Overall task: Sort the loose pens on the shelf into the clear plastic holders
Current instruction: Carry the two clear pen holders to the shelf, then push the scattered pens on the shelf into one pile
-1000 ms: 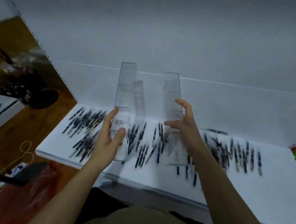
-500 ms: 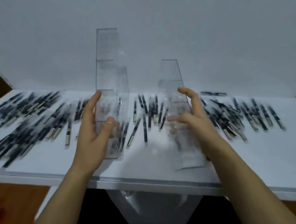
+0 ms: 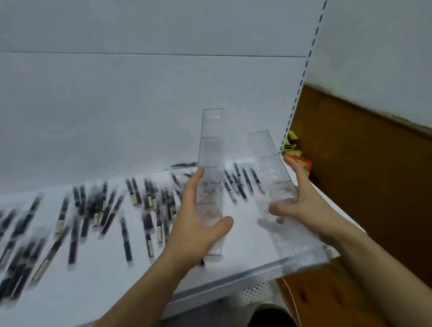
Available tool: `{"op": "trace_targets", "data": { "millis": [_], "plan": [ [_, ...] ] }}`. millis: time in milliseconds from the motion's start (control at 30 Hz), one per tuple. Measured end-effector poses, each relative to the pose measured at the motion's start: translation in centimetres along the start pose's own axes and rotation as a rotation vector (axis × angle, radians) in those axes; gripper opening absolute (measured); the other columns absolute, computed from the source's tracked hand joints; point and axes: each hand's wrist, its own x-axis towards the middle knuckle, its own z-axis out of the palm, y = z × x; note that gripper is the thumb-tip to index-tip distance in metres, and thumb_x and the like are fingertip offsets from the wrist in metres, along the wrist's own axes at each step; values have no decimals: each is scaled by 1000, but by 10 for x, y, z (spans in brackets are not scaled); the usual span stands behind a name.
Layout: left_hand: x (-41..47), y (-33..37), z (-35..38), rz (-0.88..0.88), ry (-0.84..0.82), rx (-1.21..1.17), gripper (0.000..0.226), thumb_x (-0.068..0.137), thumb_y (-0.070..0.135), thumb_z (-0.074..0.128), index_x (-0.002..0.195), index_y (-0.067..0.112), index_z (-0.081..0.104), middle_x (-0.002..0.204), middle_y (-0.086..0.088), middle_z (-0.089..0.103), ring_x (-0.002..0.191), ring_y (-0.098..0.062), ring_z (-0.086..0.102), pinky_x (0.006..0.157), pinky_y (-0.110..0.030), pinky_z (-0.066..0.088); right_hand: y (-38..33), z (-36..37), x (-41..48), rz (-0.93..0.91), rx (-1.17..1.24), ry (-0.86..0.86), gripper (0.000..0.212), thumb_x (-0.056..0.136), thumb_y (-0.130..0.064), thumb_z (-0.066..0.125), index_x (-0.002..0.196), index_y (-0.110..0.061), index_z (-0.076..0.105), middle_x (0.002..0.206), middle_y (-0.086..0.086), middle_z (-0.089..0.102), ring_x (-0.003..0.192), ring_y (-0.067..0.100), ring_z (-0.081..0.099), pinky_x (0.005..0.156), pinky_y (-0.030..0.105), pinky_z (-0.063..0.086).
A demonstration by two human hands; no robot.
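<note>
Scanning from the left: loose pens point(image 3: 82, 218), dark barrels with pale label bands, lie scattered over the white shelf point(image 3: 98, 287), thickest at the left and thinning toward the middle. Motion blur hides the finer detail. None is in a holder that I can make out.

Left hand point(image 3: 196, 227) grips the left clear holder point(image 3: 211, 158). Its fingers point(image 3: 193, 187) run up the left wall and the thumb presses the right wall low down. This holder stands steeply tilted, top leaning toward the back panel. Whether its foot touches the shelf I cannot tell.

Right clear holder point(image 3: 276, 181) is just beside it, leaning further over, its lower end out past the shelf's front right corner. Right hand point(image 3: 300, 207) grasps it, fingers point(image 3: 297, 172) along the right wall and thumb across the near face.

Bright snack packets point(image 3: 295, 152) sit past the slotted upright point(image 3: 298, 92).

Handling judgement:
- Holders look like thin, rigid plastic with cross dividers: light, slick-faced, likely to crack or flex if squeezed hard.
- Best hold is across the long side walls, low or mid-length, as both hands have it now.
- The right holder would be steadier brought fully onto the shelf.
- Pens are light, stiff and round, so prone to rolling. Pinch one at mid-barrel, or gather several lying parallel.
</note>
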Motion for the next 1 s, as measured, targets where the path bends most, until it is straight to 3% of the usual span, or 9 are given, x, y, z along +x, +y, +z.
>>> {"op": "trace_targets", "data": {
  "millis": [67,133,267,467,567,633,700,833,1000],
  "plan": [
    [17,1,39,-49,-58,-21,92,86,8,73,147,57,24,152,21,36,130,-1,48,95,-18,50,13,-33,14,104,26,30,110,73,-15,88,150,-58,22,153,-8,40,117,35,64,94,52,59],
    [33,2,75,-78,-85,-25,95,83,10,72,148,57,20,154,20,33,136,-8,43,107,-34,45,20,-59,29,217,-10,37,103,75,-11,85,151,-45,25,139,3,54,111,32,68,89,51,61],
    [60,-3,131,-155,-109,-68,101,80,14,73,152,51,12,145,15,47,121,-3,55,103,-34,47,37,-99,60,377,-185,101,98,69,-27,82,152,-26,31,143,7,49,121,32,57,95,48,56],
    [83,-16,172,-237,-93,-17,67,80,17,71,138,32,41,121,7,65,105,-11,66,89,-38,58,44,-126,75,381,-222,25,63,80,-26,77,135,-23,48,114,-2,59,98,17,62,70,30,52],
    [87,-13,182,-264,-83,23,57,80,15,71,130,28,45,115,3,64,101,-15,66,86,-39,58,54,-126,78,375,-219,6,74,66,-33,81,134,-20,55,129,5,61,111,25,62,88,41,56],
    [91,-10,185,-272,-71,75,61,76,20,73,129,28,44,115,3,62,102,-17,64,87,-41,57,55,-122,76,368,-206,8,57,80,-25,79,131,-18,56,124,2,62,107,20,61,80,34,52],
    [96,-6,185,-284,-69,115,67,69,31,74,129,30,44,118,3,62,105,-19,63,89,-44,57,55,-121,76,367,-200,23,61,88,-25,78,142,-18,51,124,-2,57,111,20,57,84,32,46],
    [102,-1,179,-343,-145,80,51,86,30,67,132,20,48,126,-2,62,109,-21,64,89,-38,55,48,-119,74,345,-187,50,82,92,-38,75,159,-18,31,162,6,35,146,30,38,109,42,38],
    [98,3,149,-285,-226,303,70,93,42,52,154,15,33,160,-1,35,144,-24,37,117,-46,33,33,-118,62,218,-433,27,75,99,-39,66,160,-18,27,162,8,35,144,28,40,98,34,42]
  ]
}}
